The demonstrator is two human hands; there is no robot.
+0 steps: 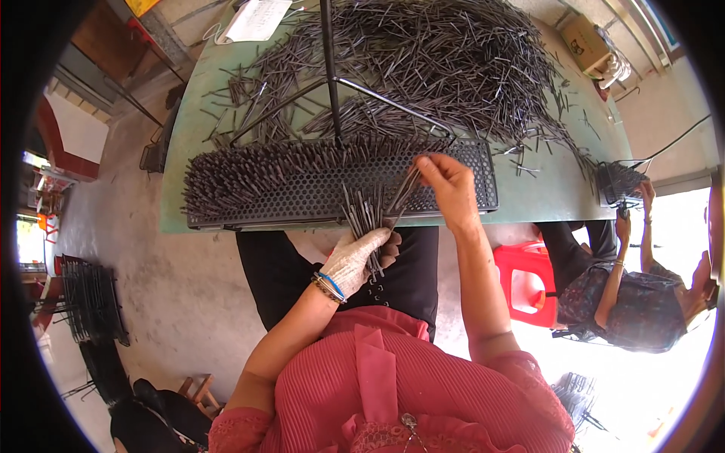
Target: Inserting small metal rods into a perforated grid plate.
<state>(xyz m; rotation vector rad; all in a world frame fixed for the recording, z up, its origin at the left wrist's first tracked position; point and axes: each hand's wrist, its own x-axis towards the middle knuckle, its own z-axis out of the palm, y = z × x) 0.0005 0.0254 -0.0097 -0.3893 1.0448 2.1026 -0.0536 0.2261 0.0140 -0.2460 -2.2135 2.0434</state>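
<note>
My left hand, in a pale work glove, is closed around a bundle of thin dark sticks just in front of the table's near edge. Bare and pinched, my right hand grips a few more of these sticks by their upper ends, their lower ends close to the bundle. Behind both hands lies a long black perforated rack. Upright sticks fill its holes densely on the left and along the back; many holes at the front right hold none. A black rod frame rises from the rack.
A large heap of loose dark sticks covers the far part of the green table. Near the back left lies a white face mask. To the right, a co-worker handles another rack, near a red stool.
</note>
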